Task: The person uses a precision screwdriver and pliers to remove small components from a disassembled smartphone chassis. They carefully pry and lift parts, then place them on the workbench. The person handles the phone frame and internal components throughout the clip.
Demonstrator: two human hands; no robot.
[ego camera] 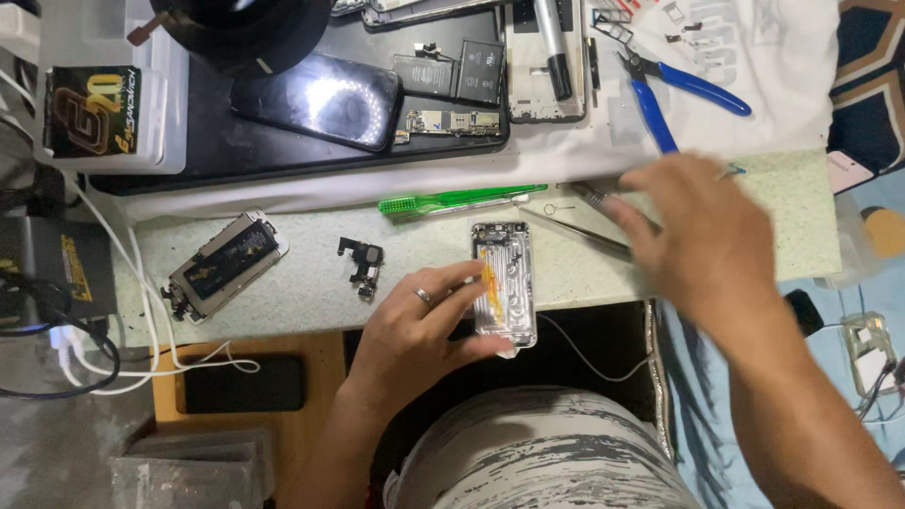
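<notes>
An opened silver phone housing (pixel 509 283) lies at the near edge of the speckled work mat (pixel 311 292). My left hand (pixel 424 325), a ring on one finger, rests its fingers on the housing's left side and steadies it. My right hand (pixel 702 236) is blurred with motion above the mat's right part, its fingers spread beside metal tweezers (pixel 580 229) and not closed on anything I can make out. A green toothbrush (pixel 452 200) lies just beyond the housing.
A detached phone screen (pixel 226 264) and a small black part (pixel 363 264) lie on the mat's left. Blue-handled pliers (pixel 669 94), a dark phone (pixel 325 99), a battery (pixel 481 71) and circuit boards sit farther back. White cables (pixel 141 349) trail at left.
</notes>
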